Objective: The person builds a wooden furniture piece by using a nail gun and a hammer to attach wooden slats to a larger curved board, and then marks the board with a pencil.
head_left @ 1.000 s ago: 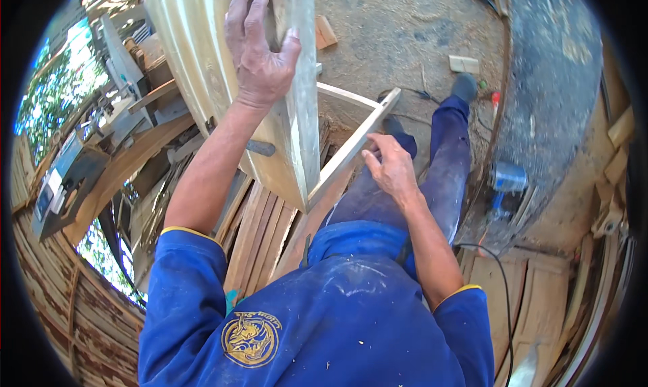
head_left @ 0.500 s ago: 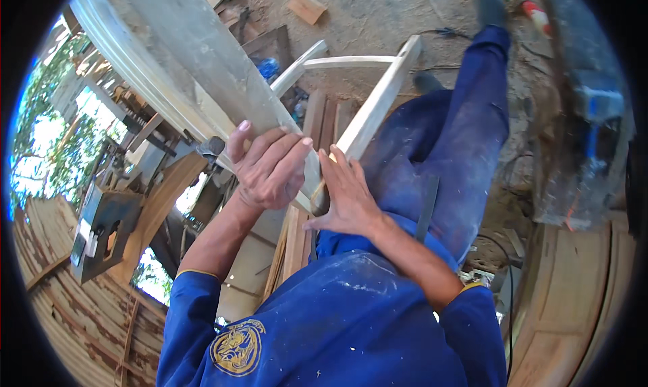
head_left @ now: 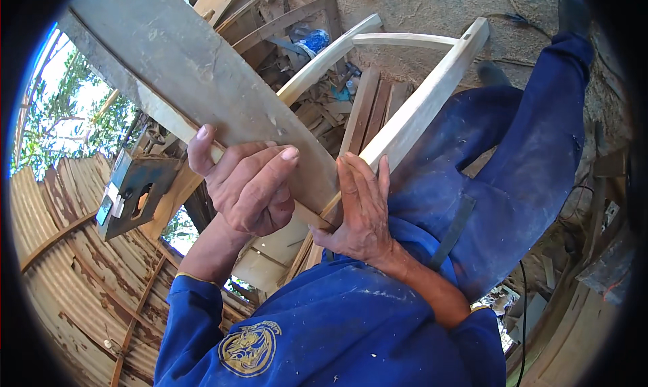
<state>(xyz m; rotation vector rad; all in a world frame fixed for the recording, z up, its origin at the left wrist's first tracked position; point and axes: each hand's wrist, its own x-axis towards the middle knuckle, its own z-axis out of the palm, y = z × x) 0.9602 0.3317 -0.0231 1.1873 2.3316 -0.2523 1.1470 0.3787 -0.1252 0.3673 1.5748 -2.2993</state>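
Observation:
A wide greyish wooden board (head_left: 196, 63) slants from the upper left down to my hands. Its near end meets a pale wooden frame leg (head_left: 432, 97), which runs off to the upper right. My left hand (head_left: 246, 184) is closed over the board's near-left part, its fingers curled and one digit extended along the face. The curled fingertips are hidden, so what they grip does not show. At the corner where board and leg meet, my right hand (head_left: 361, 215) lies with fingers stretched upward against the wood and its thumb apart, below the board's end.
A curved rail (head_left: 405, 40) joins the leg to a second pale leg (head_left: 331, 60). Brown planks (head_left: 368, 110) and offcuts lie beneath, beside a blue plastic bag (head_left: 312, 43). A blue-grey metal machine (head_left: 138, 195) stands left, before rusty corrugated sheeting (head_left: 67, 245). A black cable (head_left: 524, 319) hangs at right.
The view has swung leftward, so the frame and my legs appear further right. Both hands keep nearly the same pose at the wood, the right one a little more upright.

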